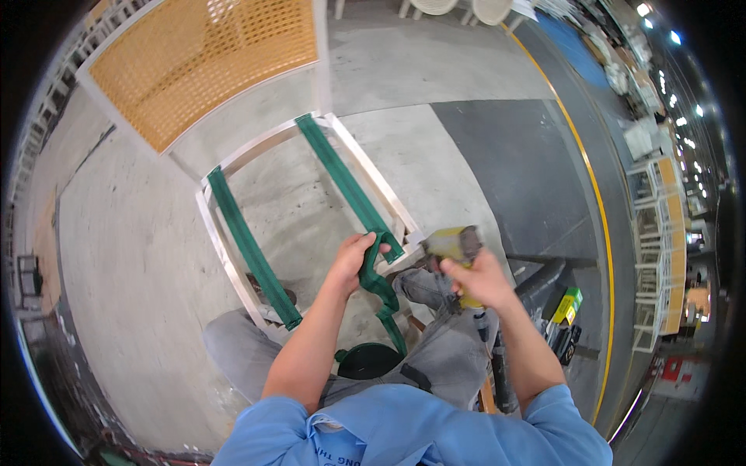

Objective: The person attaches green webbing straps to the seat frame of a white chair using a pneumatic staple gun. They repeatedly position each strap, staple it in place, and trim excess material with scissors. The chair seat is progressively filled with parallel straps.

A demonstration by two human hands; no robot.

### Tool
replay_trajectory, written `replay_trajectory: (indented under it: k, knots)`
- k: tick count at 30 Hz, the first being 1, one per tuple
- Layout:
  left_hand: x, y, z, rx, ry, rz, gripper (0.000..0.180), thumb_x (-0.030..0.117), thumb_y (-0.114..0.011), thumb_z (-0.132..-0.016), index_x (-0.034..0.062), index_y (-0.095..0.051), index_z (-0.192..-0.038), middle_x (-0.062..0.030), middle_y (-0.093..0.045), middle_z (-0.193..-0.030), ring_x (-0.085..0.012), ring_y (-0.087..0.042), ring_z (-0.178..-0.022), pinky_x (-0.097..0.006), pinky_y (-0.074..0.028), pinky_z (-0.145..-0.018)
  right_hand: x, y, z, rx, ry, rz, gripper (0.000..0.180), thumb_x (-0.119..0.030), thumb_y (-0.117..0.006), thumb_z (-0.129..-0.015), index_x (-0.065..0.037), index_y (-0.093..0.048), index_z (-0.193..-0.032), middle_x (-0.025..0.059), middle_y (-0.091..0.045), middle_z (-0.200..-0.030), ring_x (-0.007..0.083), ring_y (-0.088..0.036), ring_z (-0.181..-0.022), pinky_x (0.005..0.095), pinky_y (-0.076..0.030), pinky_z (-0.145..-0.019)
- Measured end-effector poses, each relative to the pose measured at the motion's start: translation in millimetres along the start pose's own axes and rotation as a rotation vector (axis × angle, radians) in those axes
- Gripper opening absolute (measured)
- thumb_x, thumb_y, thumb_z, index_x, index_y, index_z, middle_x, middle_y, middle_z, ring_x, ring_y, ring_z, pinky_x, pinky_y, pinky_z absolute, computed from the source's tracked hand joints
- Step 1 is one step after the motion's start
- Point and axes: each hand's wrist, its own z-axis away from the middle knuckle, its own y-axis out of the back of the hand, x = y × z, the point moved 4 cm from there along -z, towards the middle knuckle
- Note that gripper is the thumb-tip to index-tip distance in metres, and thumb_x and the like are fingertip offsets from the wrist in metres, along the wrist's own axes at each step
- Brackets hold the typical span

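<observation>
A white chair frame (233, 272) stands in front of my knees, with a woven yellow back panel (198, 58) beyond it. Two green webbing straps run across the open seat: one on the left (249, 245), one on the right (342, 179). My left hand (353, 260) grips the loose near end of the right strap (379, 283), which hangs down toward a dark green roll (369, 361) between my legs. My right hand (478, 279) holds a yellow staple gun (453, 245) against the frame's near right corner.
Grey concrete floor lies all around. A yellow line (594, 186) curves along a darker lane on the right. A black hose (540, 279) and a green-and-yellow tool (567, 307) lie by my right side. More white chair frames (660, 233) are stacked at far right.
</observation>
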Motion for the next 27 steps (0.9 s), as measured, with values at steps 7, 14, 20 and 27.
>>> replay_trajectory:
  k: [7,14,20,27]
  knots:
    - [-32,5,26,0.112,-0.138,-0.430,0.032,0.022,-0.065,-0.102,-0.0027,-0.066,-0.123,-0.0071,-0.069,-0.109,-0.0149,-0.061,-0.096,-0.031,-0.049,-0.086,50,160,112,0.533,0.020,-0.380,0.040,-0.036,-0.075,-0.098,-0.003,-0.061,-0.116,0.0041,-0.064,-0.095,0.0137,-0.061,-0.066,0.0323,-0.051,-0.057]
    - [-64,-19,31,0.071,-0.295,-0.684,0.028,0.022,-0.064,-0.102,-0.0011,-0.065,-0.118,-0.0030,-0.065,-0.105,-0.0139,-0.058,-0.094,-0.030,-0.046,-0.086,243,200,191,0.632,-0.288,-0.712,0.050,-0.049,-0.075,-0.095,-0.010,-0.061,-0.123,0.0068,-0.064,-0.105,0.0189,-0.062,-0.068,0.0359,-0.054,-0.057]
    - [-65,-14,33,0.043,-0.209,-0.574,0.023,0.017,-0.063,-0.104,0.0019,-0.063,-0.121,0.0005,-0.064,-0.100,-0.0099,-0.058,-0.086,-0.027,-0.048,-0.080,315,177,173,0.551,-0.282,-0.897,0.056,-0.049,-0.075,-0.094,-0.003,-0.062,-0.122,0.0088,-0.066,-0.100,0.0200,-0.066,-0.071,0.0362,-0.057,-0.060]
    - [-77,-9,55,0.036,-0.201,-0.591,0.020,0.017,-0.063,-0.104,0.0038,-0.063,-0.119,0.0009,-0.063,-0.098,-0.0104,-0.058,-0.086,-0.027,-0.049,-0.080,322,212,220,0.874,-0.447,0.254,0.042,-0.043,-0.073,-0.089,-0.004,-0.078,-0.104,0.0193,-0.077,-0.096,0.0325,-0.075,-0.091,0.0435,-0.059,-0.080]
